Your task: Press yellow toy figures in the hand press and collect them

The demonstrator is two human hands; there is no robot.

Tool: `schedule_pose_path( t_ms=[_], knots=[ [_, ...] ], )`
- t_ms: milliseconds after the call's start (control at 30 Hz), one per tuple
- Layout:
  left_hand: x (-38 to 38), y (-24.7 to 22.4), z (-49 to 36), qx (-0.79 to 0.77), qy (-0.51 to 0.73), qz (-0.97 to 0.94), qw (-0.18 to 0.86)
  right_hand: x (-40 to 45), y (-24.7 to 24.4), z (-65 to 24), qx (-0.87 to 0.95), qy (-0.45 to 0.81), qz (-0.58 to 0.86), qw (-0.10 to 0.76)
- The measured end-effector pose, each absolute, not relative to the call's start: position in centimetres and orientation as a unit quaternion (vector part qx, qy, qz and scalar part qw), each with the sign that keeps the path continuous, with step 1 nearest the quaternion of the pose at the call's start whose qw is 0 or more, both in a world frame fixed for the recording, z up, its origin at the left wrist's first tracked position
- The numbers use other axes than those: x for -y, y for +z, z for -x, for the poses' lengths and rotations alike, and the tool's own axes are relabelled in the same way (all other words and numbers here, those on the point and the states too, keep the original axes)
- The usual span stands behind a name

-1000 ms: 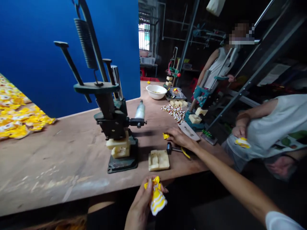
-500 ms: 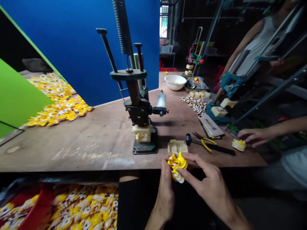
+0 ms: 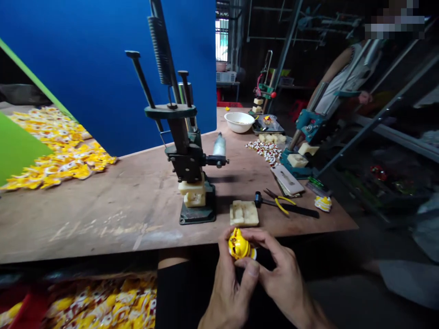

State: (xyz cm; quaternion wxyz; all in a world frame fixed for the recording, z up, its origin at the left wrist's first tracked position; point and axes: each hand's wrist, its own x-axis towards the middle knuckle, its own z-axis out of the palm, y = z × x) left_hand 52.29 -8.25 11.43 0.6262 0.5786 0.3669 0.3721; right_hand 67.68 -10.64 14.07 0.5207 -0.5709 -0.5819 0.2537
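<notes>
**Yellow-and-white foil wrapper (image 3: 239, 244) held in both hands at front edge of worktop**

The item was located at lower centre of the frame, just off the front edge of the plywood worktop (image 3: 103, 219), and was not resting on it. It was crumpled into a tight, mostly yellow bunch, with white showing at its lower right.

Grip status: clenched on both sides. The left hand (image 3: 228, 285) held the wrapper from below and the left side, with its thumb (image 3: 252, 269) pressed up under the bunch. The right hand (image 3: 283, 278) closed over it from the right, its fingers (image 3: 264, 236) lying across the top.

Nearest the hands, on the worktop, lay a cream mould block (image 3: 244, 214). Just right of it were a black-headed hammer (image 3: 258, 198) and yellow-handled pliers (image 3: 279, 202). A second wrapped piece (image 3: 323, 204) sat further right, near the worktop edge.

A green hand press (image 3: 185, 155) stood left of centre, with cream blocks (image 3: 192, 194) at its base. Further back were a white bowl (image 3: 239, 122), red-and-white beads (image 3: 264, 152) and a second press (image 3: 302, 128). Loose yellow wrappers (image 3: 58, 155) lay at upper left, beyond the blue panel's lower edge. A co-worker (image 3: 343, 77) stood at upper right.
</notes>
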Motion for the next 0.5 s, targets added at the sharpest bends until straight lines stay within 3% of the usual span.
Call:
schedule_pose_path(
  t_ms=[267,500],
  knots=[
    [8.4,11.7,-51.3,-0.282,0.367,-0.601,0.651,11.3,14.3,-67.3,0.606,0.179,0.549,0.547],
    [9.1,12.8,-50.5,-0.344,0.339,-0.581,0.656,11.2,14.2,-67.0,0.65,0.161,0.505,0.545]
  ],
)
